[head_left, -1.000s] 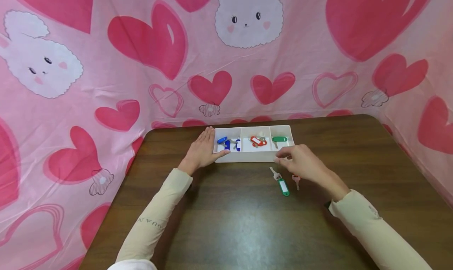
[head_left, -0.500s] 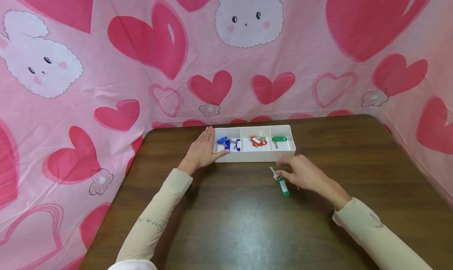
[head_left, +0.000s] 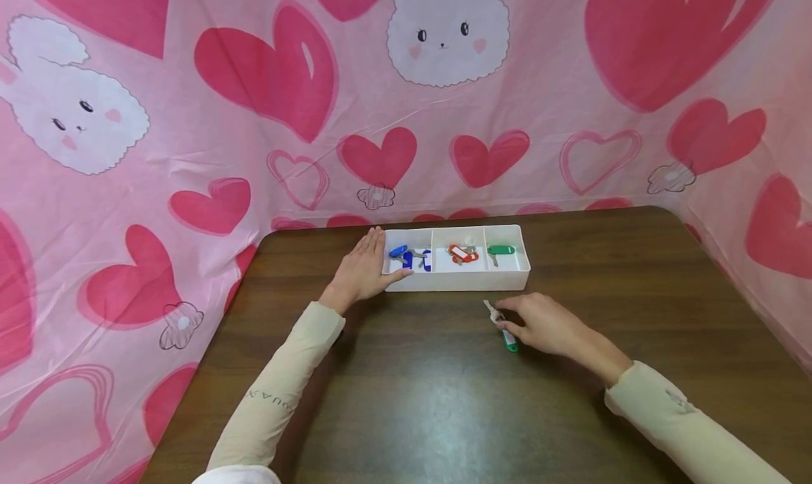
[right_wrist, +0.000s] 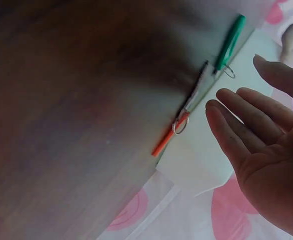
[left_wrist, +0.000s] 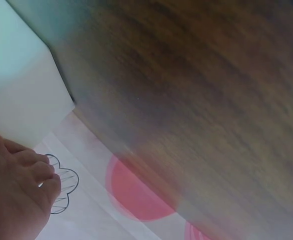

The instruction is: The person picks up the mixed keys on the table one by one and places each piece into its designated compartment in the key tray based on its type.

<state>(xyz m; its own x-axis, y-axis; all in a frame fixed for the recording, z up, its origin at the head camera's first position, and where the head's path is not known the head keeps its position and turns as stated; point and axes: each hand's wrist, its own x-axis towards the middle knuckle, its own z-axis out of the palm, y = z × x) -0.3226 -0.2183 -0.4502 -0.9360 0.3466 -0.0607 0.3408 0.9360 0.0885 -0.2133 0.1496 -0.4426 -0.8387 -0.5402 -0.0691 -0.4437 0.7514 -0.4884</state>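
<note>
On the brown table (head_left: 412, 385), just in front of the white three-compartment tray (head_left: 457, 281): right hand (head_left: 539, 323) lowered over the green-tagged key (head_left: 505, 331), fingers straight and relaxed, gripping nothing, tag partly hidden beneath them. At the tray's left end: left hand (head_left: 361, 272) laid flat, fingers extended against the wall. Inside: blue-tagged keys (head_left: 409, 256) left, a red-tagged key (head_left: 462, 253) middle, another green-tagged one (head_left: 500, 250) right. Beside the lone key on the wood, an orange-tagged key (right_wrist: 169, 136).
</note>
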